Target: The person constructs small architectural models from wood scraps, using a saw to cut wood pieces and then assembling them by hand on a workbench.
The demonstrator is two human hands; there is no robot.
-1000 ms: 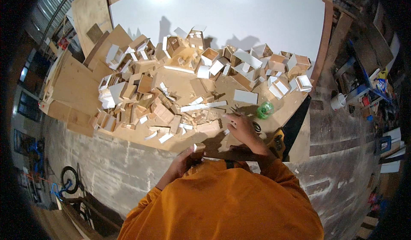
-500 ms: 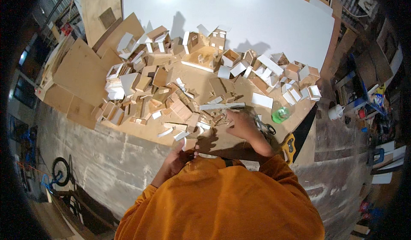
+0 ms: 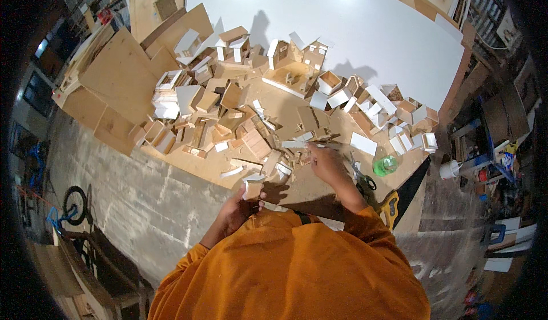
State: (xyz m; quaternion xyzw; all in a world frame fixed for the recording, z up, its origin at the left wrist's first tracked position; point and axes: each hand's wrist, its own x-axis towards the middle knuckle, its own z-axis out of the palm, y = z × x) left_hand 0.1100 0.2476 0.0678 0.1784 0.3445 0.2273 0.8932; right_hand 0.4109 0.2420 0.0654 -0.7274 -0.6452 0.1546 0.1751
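My left hand (image 3: 235, 210) is closed around a small block-like wooden piece with a white edge (image 3: 252, 191), just in front of my body at the table's near edge. My right hand (image 3: 327, 164) reaches over the pile of scraps. Its index finger is stretched out onto a long white strip (image 3: 293, 145), with the thumb apart below it; nothing is visibly held. Small wood offcuts (image 3: 301, 158) lie beside these fingertips. Between my hands are white-edged scraps (image 3: 282, 170) and a curved white strip (image 3: 232, 172).
Small model houses (image 3: 233, 41) and a model with a floor base (image 3: 285, 86) stand farther back. Scissors (image 3: 369, 182), a green transparent container (image 3: 385, 164) and a yellow-handled saw (image 3: 390, 208) lie on the right. A large white board (image 3: 342, 17) covers the back; brown panels (image 3: 117, 80) lean left.
The whole view has shifted, moving the table rightward in the picture. My right hand has moved slightly left and away from me, onto the white strip. My left hand still holds its piece.
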